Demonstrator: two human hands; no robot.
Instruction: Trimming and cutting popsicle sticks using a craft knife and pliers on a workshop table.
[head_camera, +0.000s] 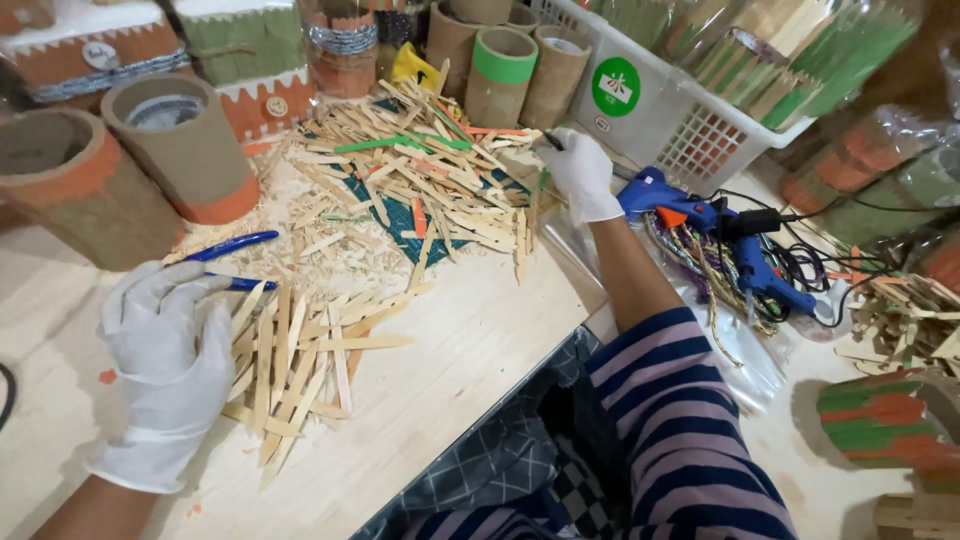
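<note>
Wooden sticks (300, 365) | left hand (165, 365) flat, grip spread | right hand (580, 175) grip pinching stick (543, 182) | glue gun (665, 195) beside

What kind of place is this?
Probably a small handicraft workbench. A heap of cut wooden sticks covers the table, blue glue guns lie by the right hand, and cardboard tubes trimmed in orange and green stand around. The left hand rests by the blue cutters.

Two glue guns (665, 195), one white basket (690, 135)

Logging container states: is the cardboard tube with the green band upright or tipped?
Upright. The green-banded tube stands on end among other tubes, its open round mouth facing up.
</note>
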